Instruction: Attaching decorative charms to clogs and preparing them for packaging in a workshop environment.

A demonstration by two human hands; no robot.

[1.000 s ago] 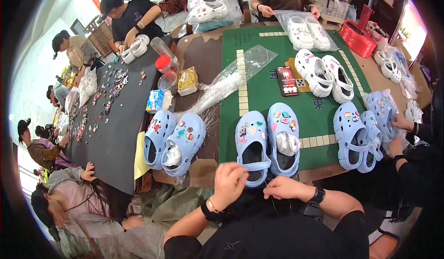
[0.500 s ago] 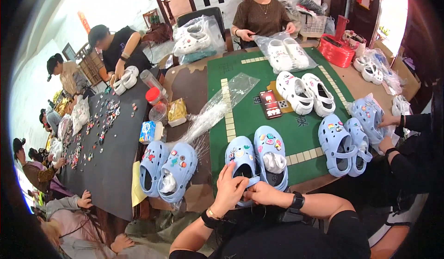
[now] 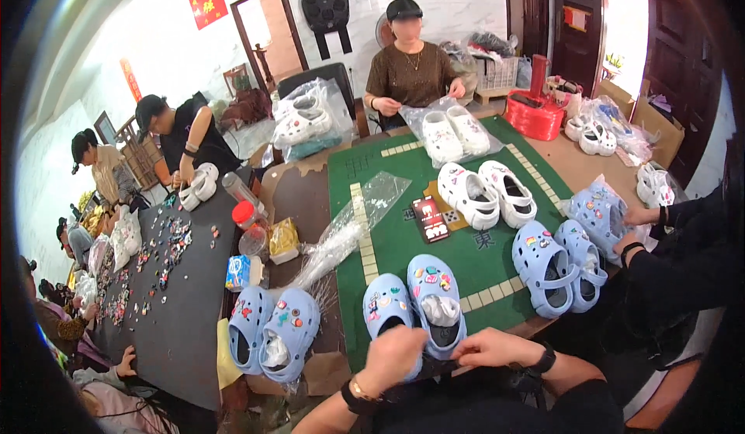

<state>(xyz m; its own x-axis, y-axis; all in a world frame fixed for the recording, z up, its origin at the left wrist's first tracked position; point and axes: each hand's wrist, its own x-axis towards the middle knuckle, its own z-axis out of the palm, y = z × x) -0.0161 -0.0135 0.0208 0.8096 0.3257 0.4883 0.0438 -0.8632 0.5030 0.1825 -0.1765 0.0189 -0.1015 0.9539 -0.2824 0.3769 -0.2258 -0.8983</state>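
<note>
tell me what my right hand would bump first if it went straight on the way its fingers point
Your right hand points left, so probably the heel of the blue clog just beyond its fingertips; depth is unclear, and they may already touch.

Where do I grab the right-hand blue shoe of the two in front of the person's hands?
Probably by its heel rim, from the person's side with the right hand. The blue shoe points its toe away, so its heel faces the person. The charms sit up front, so a heel grip should miss them.
</note>
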